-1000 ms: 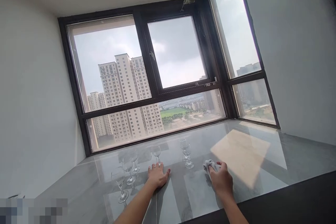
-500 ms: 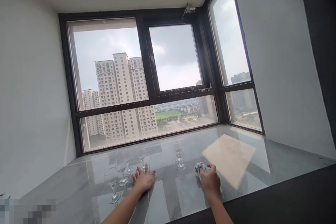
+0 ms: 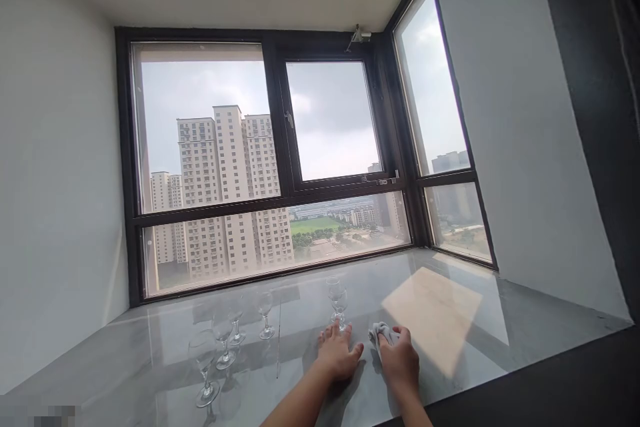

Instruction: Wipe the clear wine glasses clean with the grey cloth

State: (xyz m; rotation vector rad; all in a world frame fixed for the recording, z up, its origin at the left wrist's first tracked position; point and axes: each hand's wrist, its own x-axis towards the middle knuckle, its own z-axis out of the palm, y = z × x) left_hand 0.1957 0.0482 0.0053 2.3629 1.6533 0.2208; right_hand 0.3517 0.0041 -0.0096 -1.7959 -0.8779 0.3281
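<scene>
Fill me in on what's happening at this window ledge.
A person leans over a glossy grey stone ledge under a big window. The right hand presses a small grey cloth onto the ledge. The left hand lies flat and open close beside it, its fingertips just short of the foot of a pair of stemmed glasses. Four more empty stemmed glasses stand upright further left.

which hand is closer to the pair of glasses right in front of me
Left. The left hand lies flat on the sill, fingers at the foot of the pair of glasses. The right hand rests on the cloth, off to their right.
</scene>
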